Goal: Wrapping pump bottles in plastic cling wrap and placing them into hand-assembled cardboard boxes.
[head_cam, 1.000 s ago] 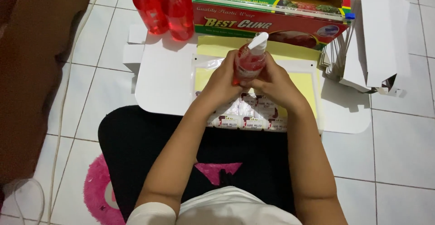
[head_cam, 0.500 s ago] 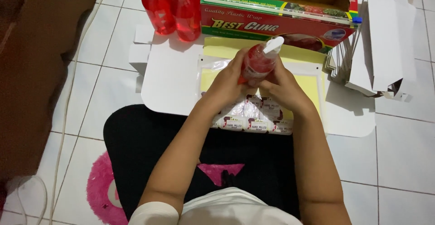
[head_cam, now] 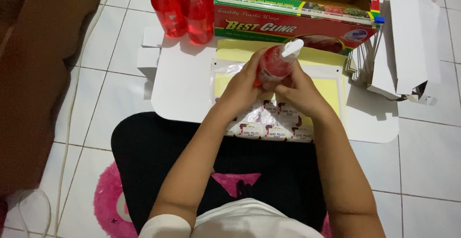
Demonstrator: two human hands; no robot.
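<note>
— Left hand [head_cam: 242, 87] and right hand [head_cam: 298, 90]?
— Both clasp the small red liquid-filled plastic bottle with a white pump top [head_cam: 276, 63], tilted toward one o'clock above the white counter [head_cam: 182, 84].
— How will it handle?
— Probably light, smooth and slippery; hold its body, not the pump.

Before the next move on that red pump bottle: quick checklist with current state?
1. Both hands on the bottle: ok. Left hand and right hand wrap the red pump bottle.
2. Pump head in place: ok, white pump head sits on top.
3. Bottle upright: not ok, it tilts to the right.
4. Label sheet within reach: ok, sticker sheet lies just under the hands.
5. Label on the bottle: cannot tell, fingers cover the body.
6. Spare bottles standing: ok, red bottles upright at the white board's back edge.
</note>
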